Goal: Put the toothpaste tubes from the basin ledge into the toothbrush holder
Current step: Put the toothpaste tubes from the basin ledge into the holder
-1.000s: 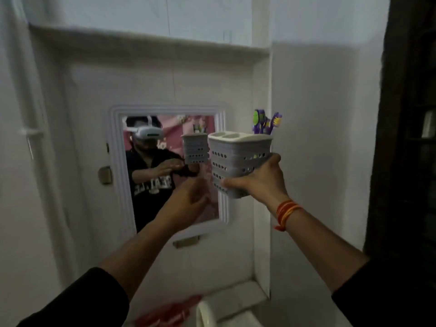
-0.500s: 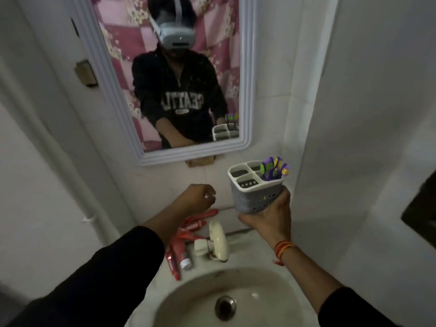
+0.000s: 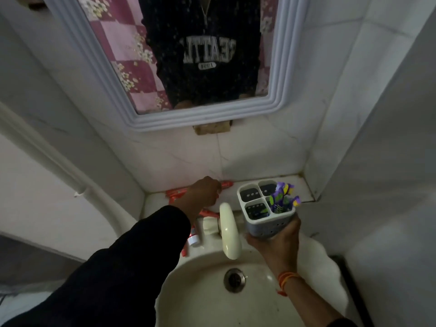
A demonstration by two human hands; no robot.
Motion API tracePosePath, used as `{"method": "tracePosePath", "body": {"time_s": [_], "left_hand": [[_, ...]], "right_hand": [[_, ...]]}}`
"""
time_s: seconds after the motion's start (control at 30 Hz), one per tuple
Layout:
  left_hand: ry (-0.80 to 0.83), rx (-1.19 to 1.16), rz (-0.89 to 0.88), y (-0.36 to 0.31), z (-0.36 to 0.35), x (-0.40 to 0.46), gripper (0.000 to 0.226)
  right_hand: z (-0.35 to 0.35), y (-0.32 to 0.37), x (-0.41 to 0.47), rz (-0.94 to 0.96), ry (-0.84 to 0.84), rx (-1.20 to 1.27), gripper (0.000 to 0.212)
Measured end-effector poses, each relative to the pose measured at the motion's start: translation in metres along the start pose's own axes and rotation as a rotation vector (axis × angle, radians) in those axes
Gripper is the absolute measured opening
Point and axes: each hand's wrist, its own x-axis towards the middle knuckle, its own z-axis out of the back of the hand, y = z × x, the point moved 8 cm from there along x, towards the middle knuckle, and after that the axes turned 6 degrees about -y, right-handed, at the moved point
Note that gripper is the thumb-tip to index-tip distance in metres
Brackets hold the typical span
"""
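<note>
Several red toothpaste tubes lie on the white basin ledge (image 3: 304, 188). One toothpaste tube (image 3: 227, 184) lies along the back wall, and my left hand (image 3: 204, 192) rests on its middle with fingers curled down around it. More red tubes (image 3: 193, 237) lie partly hidden under my left forearm beside the tap. My right hand (image 3: 276, 241) holds the grey perforated toothbrush holder (image 3: 266, 224) upright from below, over the basin's right rim. The holder has several compartments, and purple toothbrushes (image 3: 284, 197) stand in the near-right one.
A cream tap (image 3: 228, 232) juts over the basin (image 3: 200, 300) with its drain (image 3: 234, 279). A white-framed mirror (image 3: 203, 118) hangs above the ledge. Tiled walls close in on the right, and a white pipe (image 3: 47, 156) runs down the left wall.
My view has dropped from the mirror to the basin. My right hand brought the holder down to ledge height. My left hand moved forward and down onto the back tube.
</note>
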Motion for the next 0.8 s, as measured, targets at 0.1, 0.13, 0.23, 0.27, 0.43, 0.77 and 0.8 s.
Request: {"method": "tracePosePath", "body": {"time_s": [0.1, 0.13, 0.23, 0.27, 0.43, 0.77, 0.8], "left_hand": [[0.028, 0.075, -0.064, -0.004, -0.008, 0.005, 0.035], [0.049, 0.135, -0.101, -0.006, -0.009, 0.007, 0.039], [-0.028, 0.192, -0.192, -0.009, -0.009, 0.019, 0.049], [-0.014, 0.136, -0.199, -0.008, -0.01, 0.022, 0.058], [-0.023, -0.082, -0.232, -0.011, 0.003, 0.03, 0.051], [-0.222, -0.118, -0.612, -0.056, 0.056, 0.0, 0.049], [-0.194, -0.054, -0.646, -0.066, 0.063, -0.005, 0.053]], "right_hand": [[-0.005, -0.011, -0.008, -0.033, 0.008, 0.005, 0.13], [-0.006, -0.011, -0.01, -0.036, 0.009, 0.01, 0.129], [-0.01, -0.012, -0.015, -0.033, 0.007, 0.021, 0.127], [-0.01, -0.013, -0.017, -0.034, 0.003, 0.032, 0.126], [-0.012, -0.018, -0.027, -0.072, -0.026, 0.129, 0.12], [-0.017, -0.02, -0.025, -0.043, 0.045, 0.117, 0.128], [-0.017, -0.019, -0.025, -0.041, 0.052, 0.119, 0.129]]}}
